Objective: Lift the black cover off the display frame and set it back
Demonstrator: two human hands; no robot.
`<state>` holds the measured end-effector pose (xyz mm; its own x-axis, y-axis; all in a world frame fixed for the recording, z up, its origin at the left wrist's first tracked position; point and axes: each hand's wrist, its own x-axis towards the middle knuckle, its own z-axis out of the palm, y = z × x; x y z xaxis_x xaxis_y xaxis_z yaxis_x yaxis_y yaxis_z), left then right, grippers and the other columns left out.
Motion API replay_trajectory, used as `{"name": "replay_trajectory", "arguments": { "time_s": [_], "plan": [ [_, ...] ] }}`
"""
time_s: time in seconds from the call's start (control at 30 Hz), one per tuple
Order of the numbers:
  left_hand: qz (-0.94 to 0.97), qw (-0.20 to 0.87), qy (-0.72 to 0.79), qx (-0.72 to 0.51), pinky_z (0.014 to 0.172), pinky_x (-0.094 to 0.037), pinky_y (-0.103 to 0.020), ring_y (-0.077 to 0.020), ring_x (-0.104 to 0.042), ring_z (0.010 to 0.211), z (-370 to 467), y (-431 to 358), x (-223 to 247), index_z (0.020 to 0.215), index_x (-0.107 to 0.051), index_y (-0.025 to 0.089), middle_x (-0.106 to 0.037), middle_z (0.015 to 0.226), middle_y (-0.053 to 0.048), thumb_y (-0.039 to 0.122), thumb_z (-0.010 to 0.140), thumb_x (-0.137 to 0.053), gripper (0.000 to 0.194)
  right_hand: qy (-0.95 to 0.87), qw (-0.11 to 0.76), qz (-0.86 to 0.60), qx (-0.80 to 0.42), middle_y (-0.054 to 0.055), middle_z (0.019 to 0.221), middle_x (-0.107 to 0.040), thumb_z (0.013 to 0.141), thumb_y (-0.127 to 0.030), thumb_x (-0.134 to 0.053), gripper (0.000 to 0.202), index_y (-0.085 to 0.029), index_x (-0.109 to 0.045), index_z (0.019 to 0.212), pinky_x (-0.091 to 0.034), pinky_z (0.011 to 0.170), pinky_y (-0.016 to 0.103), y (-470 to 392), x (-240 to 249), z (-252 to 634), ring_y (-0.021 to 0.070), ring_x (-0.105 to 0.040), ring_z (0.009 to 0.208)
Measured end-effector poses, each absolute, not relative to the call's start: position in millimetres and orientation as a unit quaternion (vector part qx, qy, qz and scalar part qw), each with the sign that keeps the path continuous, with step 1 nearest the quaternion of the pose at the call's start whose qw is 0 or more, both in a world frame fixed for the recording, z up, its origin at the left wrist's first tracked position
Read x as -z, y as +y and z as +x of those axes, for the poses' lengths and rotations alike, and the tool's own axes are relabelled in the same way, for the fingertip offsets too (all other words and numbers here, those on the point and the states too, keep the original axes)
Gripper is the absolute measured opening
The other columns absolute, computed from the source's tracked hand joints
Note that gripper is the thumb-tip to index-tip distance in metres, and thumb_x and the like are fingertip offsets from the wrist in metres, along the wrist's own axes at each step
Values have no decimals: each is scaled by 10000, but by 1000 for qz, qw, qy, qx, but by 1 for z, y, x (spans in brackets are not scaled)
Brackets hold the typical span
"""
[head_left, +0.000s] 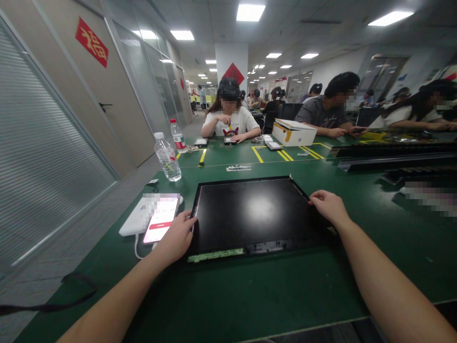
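A black display panel (250,214) in a thin dark frame lies in front of me on the green table. A green circuit board strip (216,255) runs along the left part of its near edge. My left hand (177,237) grips the panel's left edge, thumb and fingers closed at the rim. At the upper right edge, my right hand (327,206) pinches the frame with bent fingers. Just left of my left hand lies a lit phone (162,220) on a white box-like object (134,220), with a white cable beside it.
Two plastic bottles, a clear one (167,159) and a red-labelled one (177,137), stand at the far left. Small scraps (238,167) lie beyond the panel. A person (230,114) works across the table near a white box (294,132). Long dark strips (389,159) lie right.
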<state>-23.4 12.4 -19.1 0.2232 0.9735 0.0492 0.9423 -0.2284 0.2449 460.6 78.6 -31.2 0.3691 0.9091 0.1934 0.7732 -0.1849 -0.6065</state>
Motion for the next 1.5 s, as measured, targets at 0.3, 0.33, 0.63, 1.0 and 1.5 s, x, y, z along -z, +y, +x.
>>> {"name": "replay_trajectory", "arguments": {
  "time_s": [0.3, 0.33, 0.63, 1.0, 1.5],
  "plan": [
    [769, 76, 629, -83, 1174, -408, -536, -374, -520, 1394, -21, 13, 21, 1354, -661, 2, -520, 1489, -290, 86, 891, -388, 545, -551, 315, -767, -96, 40, 773, -751, 737, -286, -584, 163, -226, -729, 782, -460, 703, 324, 79, 32, 461, 226, -669, 796],
    [768, 77, 630, -86, 1175, -408, -531, -371, -523, 1392, -21, 13, 21, 1350, -664, 0, -525, 1486, -289, 87, 894, -387, 541, -551, 315, -766, -96, 39, 770, -751, 738, -283, -582, 163, -227, -729, 782, -461, 703, 324, 79, 31, 461, 225, -668, 794],
    [762, 49, 641, -79, 1173, -399, -524, -384, -519, 1397, -23, 11, 25, 1370, -645, 18, -538, 1498, -276, 155, 953, -397, 505, -535, 333, -769, -111, 37, 772, -755, 761, -276, -553, 181, -228, -724, 792, -468, 700, 316, 77, 27, 458, 221, -679, 815],
    [756, 103, 637, -111, 1112, -441, -511, -352, -566, 1351, -20, 11, 20, 1469, -526, 30, -626, 1419, -252, 119, 931, -382, 564, -526, 318, -785, -84, 66, 938, -760, 760, -273, -611, 239, -216, -770, 929, -484, 759, 310, 84, 38, 469, 214, -665, 844],
    [710, 202, 643, -206, 1123, -445, -481, -326, -585, 1347, -30, 12, 19, 1475, -567, 140, -617, 1481, -144, 225, 895, -410, 606, -568, 254, -774, -120, 48, 968, -787, 813, -258, -618, 247, -248, -825, 947, -520, 793, 310, 86, 39, 466, 229, -703, 889]
  ]
}}
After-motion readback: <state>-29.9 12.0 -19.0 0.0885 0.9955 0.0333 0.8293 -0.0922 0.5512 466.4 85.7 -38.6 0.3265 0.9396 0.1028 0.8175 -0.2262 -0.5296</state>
